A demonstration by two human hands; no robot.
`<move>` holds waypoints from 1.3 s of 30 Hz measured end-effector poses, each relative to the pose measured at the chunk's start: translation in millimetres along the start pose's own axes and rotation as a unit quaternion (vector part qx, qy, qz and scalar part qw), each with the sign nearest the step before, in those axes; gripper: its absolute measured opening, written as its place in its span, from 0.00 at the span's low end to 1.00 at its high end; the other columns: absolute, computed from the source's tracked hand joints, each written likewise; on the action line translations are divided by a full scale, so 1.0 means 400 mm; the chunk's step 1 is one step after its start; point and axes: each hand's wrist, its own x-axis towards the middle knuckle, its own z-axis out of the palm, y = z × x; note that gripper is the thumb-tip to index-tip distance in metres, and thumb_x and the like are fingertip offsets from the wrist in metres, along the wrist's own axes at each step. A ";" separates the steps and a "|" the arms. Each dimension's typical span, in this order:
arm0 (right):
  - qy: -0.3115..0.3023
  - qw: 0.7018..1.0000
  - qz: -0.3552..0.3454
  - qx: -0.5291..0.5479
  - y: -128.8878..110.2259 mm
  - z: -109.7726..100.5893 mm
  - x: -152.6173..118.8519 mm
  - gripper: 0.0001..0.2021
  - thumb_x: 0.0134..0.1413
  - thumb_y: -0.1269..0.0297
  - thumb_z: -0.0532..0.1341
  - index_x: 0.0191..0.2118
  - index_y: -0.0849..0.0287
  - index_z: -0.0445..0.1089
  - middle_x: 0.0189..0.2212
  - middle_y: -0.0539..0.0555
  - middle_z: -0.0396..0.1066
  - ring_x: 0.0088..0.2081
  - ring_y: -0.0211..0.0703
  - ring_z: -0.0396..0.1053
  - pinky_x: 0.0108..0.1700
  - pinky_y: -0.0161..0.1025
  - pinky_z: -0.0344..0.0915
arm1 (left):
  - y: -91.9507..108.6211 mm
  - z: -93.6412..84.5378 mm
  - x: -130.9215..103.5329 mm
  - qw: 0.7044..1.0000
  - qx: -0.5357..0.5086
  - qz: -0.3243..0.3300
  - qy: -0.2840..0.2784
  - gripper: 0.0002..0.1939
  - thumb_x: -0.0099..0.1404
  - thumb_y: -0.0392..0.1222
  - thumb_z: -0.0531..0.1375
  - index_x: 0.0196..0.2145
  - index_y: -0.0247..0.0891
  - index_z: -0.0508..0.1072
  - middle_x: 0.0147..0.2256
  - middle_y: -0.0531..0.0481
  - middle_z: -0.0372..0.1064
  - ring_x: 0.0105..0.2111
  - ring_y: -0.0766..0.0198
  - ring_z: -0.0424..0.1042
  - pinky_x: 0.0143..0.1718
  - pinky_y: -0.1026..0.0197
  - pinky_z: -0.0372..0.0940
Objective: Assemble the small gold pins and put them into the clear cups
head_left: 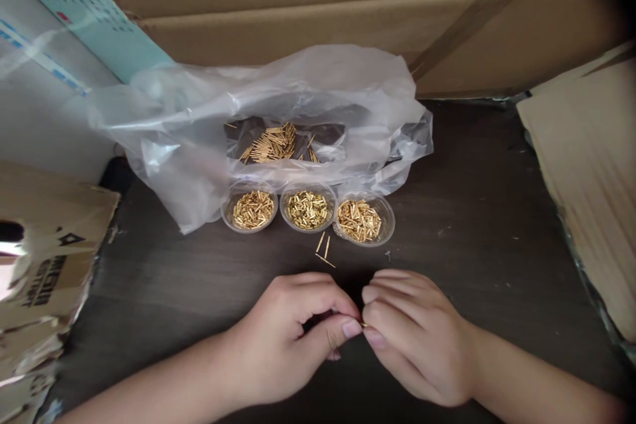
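My left hand (311,331) and my right hand (420,338) meet fingertip to fingertip above the dark table, both closed in a pinch. Between them a tiny bit of a gold metal pin (364,324) shows; the fingers cover the rest. Just beyond the hands lie 3 loose gold pins (326,248). Behind these stand 3 clear round cups in a row: the left cup (253,211) and right cup (364,220) hold slim gold pieces, and the middle cup (307,207) holds short gold pieces.
A crumpled clear plastic bag (183,139) lies open behind the cups, with a heap of long gold pins (275,144) inside. Cardboard stands at the back (298,13), and more lies at the right (586,179) and left (44,278) of the dark table (163,278).
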 end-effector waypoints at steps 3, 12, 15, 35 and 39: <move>0.005 1.000 -0.001 0.009 0.001 0.004 -0.003 0.14 0.67 0.71 0.47 0.28 0.58 0.59 0.22 0.48 0.58 0.25 0.38 0.51 0.30 0.40 0.55 | -0.001 -0.002 -0.002 1.000 0.003 0.010 0.000 0.10 0.72 0.39 0.59 0.34 0.33 0.75 0.29 0.50 0.69 0.26 0.70 0.71 0.29 0.68 0.68; 0.017 0.999 -0.015 -0.032 -0.009 0.010 0.005 0.17 0.67 0.71 0.48 0.24 0.58 0.61 0.20 0.49 0.58 0.25 0.40 0.52 0.29 0.40 0.54 | 0.017 0.009 -0.009 0.999 0.044 0.026 0.002 0.15 0.76 0.41 0.51 0.31 0.35 0.67 0.25 0.52 0.66 0.26 0.68 0.68 0.31 0.65 0.64; 0.041 0.998 -0.020 -0.051 -0.016 0.011 0.005 0.19 0.66 0.72 0.49 0.22 0.58 0.62 0.19 0.50 0.57 0.24 0.40 0.51 0.29 0.40 0.54 | 0.023 0.028 -0.016 0.998 -0.029 -0.046 -0.017 0.18 0.78 0.47 0.47 0.32 0.37 0.63 0.20 0.56 0.61 0.18 0.71 0.64 0.23 0.67 0.62; 0.013 0.999 0.033 0.025 0.001 0.010 0.000 0.15 0.66 0.71 0.48 0.28 0.58 0.64 0.21 0.49 0.58 0.24 0.40 0.55 0.31 0.40 0.58 | 0.002 0.041 0.003 0.963 -0.233 -0.131 -0.034 0.22 0.75 0.56 0.50 0.29 0.38 0.59 0.18 0.61 0.51 0.17 0.73 0.49 0.18 0.69 0.50; -0.028 0.996 0.041 0.072 0.003 0.000 -0.002 0.15 0.68 0.71 0.46 0.31 0.59 0.65 0.22 0.49 0.61 0.24 0.40 0.59 0.31 0.40 0.60 | 0.011 0.032 0.008 0.989 -0.122 -0.075 -0.037 0.20 0.77 0.48 0.47 0.28 0.38 0.58 0.18 0.58 0.55 0.18 0.72 0.54 0.20 0.68 0.53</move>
